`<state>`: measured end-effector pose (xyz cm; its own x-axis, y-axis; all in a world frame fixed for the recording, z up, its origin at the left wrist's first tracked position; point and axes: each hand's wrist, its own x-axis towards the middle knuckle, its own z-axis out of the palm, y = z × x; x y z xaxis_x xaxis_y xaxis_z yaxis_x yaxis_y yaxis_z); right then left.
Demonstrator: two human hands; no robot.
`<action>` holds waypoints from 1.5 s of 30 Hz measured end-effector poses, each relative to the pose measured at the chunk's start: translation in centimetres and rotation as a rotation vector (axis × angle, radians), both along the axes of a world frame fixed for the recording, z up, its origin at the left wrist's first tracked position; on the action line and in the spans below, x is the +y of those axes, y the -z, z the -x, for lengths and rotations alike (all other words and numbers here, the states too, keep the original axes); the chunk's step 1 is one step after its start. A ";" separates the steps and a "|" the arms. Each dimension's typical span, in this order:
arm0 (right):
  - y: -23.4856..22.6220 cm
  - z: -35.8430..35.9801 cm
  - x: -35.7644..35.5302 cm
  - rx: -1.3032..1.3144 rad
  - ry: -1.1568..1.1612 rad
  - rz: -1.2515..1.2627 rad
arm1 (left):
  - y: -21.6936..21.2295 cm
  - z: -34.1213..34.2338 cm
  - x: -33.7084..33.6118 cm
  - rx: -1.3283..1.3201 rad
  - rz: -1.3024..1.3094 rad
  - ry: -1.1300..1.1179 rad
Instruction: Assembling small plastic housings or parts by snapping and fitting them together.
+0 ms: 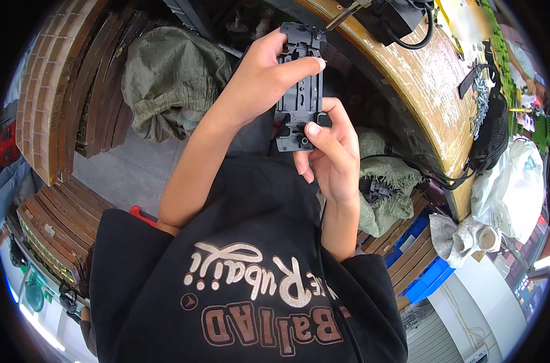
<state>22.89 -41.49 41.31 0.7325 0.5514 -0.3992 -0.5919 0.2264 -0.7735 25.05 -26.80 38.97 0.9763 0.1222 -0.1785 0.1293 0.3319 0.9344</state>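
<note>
Black shirt [245, 266] up close, and the left hand [269, 72] clamps the black part [299, 100] up top, thumb laid across it, forearm slanting. Right hand [338, 154] grips the lower end, fingers curled. It's held off the table's left edge, the table [420, 72] scuffed.

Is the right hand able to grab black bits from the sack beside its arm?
Probably not: the right hand holds the black plastic part. If freed, likely yes; the green sack is open, showing black bits.
</note>
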 end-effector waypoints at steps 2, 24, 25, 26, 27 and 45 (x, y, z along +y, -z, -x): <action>-0.1 -0.1 0.2 -0.007 0.009 -0.007 | 0.1 0.0 0.2 0.001 0.010 0.031; 10.2 8.9 -16.4 -0.522 1.093 0.814 | 10.0 7.5 -1.0 0.477 -0.154 0.202; 10.6 9.5 -18.6 -0.434 1.244 0.845 | 10.3 8.1 -0.4 0.507 -0.179 0.175; 11.3 9.9 -20.9 -0.342 1.392 0.871 | 10.7 8.6 0.1 0.537 -0.204 0.145; 12.7 10.8 -23.6 -0.334 1.409 0.871 | 11.1 8.8 0.6 0.533 -0.213 0.161; 5.8 3.0 -30.7 -0.790 1.093 1.130 | 34.1 21.3 12.9 1.196 -0.265 0.115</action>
<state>19.93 -72.22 35.49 0.7335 -0.5517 0.3970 0.0114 -0.5740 -0.8188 3.80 -13.89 4.82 0.2226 0.2146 -0.9510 0.9664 0.0802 0.2443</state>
